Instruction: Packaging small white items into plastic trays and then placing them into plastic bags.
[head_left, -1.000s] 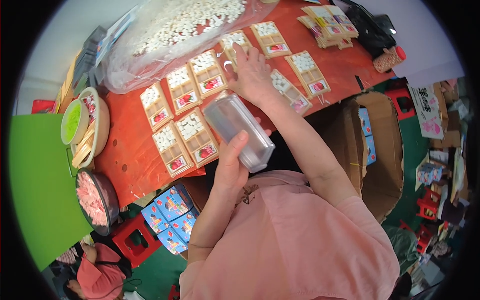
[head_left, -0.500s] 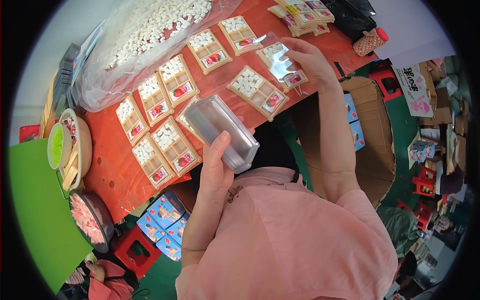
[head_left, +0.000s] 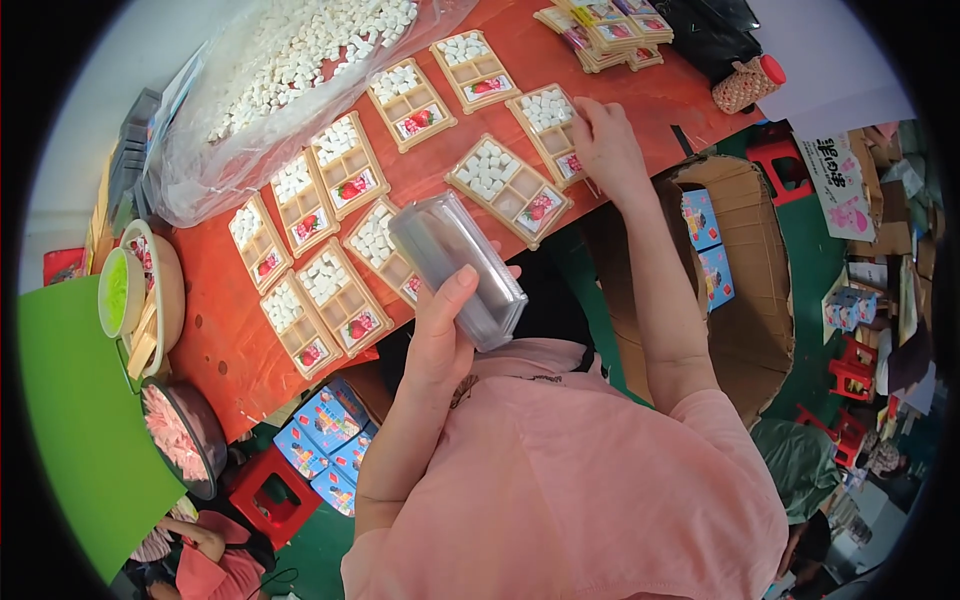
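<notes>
My left hand (head_left: 446, 318) is wrapped round a stack of clear plastic lids (head_left: 462, 268), held tilted above the table's near edge. My right hand (head_left: 608, 150) reaches to the far right, its bent fingers closed at the right edge of a beige compartment tray (head_left: 563, 168). White cubes fill that tray's upper part, and a strawberry-print packet lies lower down. A clear lid over it is hard to make out. A similar tray (head_left: 508, 193) lies just left of it. Beneath the lid stack, another tray (head_left: 373, 236) is partly covered.
Several more filled trays (head_left: 346, 165) stand across the red table (head_left: 215, 345). A clear bag (head_left: 190, 185) of white cubes (head_left: 290, 70) lies at the back. Stacked packs (head_left: 605, 35) sit far right, bowls (head_left: 172, 300) at left. A cardboard box (head_left: 755, 290) stands below right.
The clear lid that my right hand held shining over the far-right tray no longer shows apart from it. My right hand has come lower, to the tray's edge. My left hand still holds the lids.
</notes>
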